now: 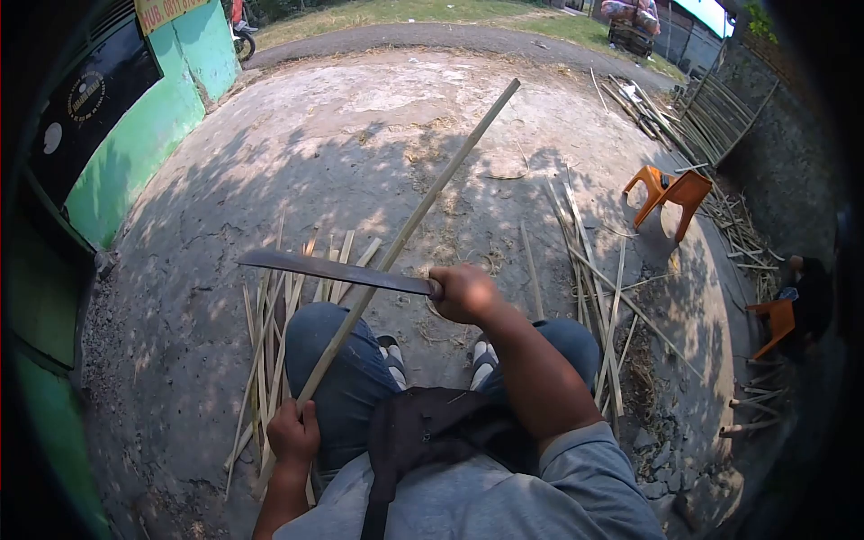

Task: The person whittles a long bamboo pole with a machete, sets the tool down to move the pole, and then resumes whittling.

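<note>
My left hand [293, 430] is closed around the lower part of a long bamboo strip [432, 193], which slants up and away to the right past my left knee. In my right hand [465, 293] is the handle of a machete [337, 270], its dark blade pointing left. The blade crosses over the strip just above my left knee, overlapping it in this view. Split bamboo strips [270, 333] lie in a loose bundle on the ground by my left leg, partly hidden by it.
More bamboo strips [594, 279] lie right of my right knee. An orange plastic chair [677, 193] stands beyond them, with a bamboo pile [652, 112] behind it. Another person [810, 301] sits at the far right near an orange seat [774, 322]. A green wall [135, 171] borders the left.
</note>
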The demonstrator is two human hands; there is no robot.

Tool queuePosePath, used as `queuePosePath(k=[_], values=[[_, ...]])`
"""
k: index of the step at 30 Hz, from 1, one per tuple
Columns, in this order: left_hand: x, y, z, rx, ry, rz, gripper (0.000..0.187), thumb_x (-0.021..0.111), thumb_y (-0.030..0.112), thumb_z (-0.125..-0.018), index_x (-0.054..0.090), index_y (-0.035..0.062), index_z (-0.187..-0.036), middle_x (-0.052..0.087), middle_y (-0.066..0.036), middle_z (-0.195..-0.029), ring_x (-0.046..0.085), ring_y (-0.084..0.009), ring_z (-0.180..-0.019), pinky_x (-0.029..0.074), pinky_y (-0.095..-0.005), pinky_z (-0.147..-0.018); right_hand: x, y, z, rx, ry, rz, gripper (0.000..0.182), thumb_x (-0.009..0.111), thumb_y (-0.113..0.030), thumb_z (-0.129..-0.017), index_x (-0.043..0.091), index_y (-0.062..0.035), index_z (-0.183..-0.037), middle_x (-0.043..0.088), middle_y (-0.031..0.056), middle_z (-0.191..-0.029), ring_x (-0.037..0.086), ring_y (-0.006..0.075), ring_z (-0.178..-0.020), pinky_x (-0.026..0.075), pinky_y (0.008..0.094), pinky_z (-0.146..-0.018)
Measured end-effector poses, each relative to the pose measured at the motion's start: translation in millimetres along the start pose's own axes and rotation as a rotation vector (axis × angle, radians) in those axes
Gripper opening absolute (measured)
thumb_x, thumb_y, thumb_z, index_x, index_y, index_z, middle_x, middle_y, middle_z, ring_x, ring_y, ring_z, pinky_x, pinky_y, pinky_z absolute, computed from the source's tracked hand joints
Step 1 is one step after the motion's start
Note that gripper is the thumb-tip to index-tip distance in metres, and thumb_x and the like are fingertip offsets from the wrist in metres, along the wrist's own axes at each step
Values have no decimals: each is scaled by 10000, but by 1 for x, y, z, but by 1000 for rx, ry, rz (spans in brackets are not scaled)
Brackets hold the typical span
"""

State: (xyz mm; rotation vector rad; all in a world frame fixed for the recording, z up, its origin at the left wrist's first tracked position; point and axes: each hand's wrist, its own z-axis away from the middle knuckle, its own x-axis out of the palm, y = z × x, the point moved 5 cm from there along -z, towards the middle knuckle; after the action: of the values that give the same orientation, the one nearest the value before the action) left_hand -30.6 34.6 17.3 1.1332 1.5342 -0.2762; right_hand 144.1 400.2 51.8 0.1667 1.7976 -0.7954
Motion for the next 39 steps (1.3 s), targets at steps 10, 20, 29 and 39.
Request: queuePosePath(k=[10, 20, 29, 39], values=[[-3, 3, 0, -3, -13, -33, 471, 588, 453, -1021, 533, 52, -781, 580, -206, -669, 619, -479, -646, 449, -564, -567, 0, -20, 18, -34, -32, -35, 130, 657, -213, -878, 693, -88, -882, 699, 197, -810, 697, 428, -791, 558, 517, -711], [-1, 0, -1, -30, -24, -37, 467, 599, 450, -1014, 536, 52, -780, 594, -210, -669, 623, -482, -646, 452, -567, -573, -1, 14, -1, -23, 58, -5, 128, 686, -216, -873, 685, -88, -885, 677, 195, -763, 688, 412, -762, 544, 525, -694], [4, -7, 0, -27, -35, 51, 492, 584, 470, -1021, 530, 47, -776, 583, -214, -665, 619, -484, -646, 455, -561, -578, -23, -7, 16, -26, 220, -61, 179, 734, -244, -862, 660, -81, -865, 668, 158, -717, 683, 394, -718, 545, 480, -642], [-3, -5, 3, -13, -29, 51, 468, 589, 454, -1023, 550, 53, -784, 590, -210, -675, 629, -474, -646, 460, -550, -570, -32, -35, 24, -38, 15, 114, 151, 709, -266, -852, 662, -123, -837, 672, 135, -701, 705, 376, -746, 562, 503, -759]])
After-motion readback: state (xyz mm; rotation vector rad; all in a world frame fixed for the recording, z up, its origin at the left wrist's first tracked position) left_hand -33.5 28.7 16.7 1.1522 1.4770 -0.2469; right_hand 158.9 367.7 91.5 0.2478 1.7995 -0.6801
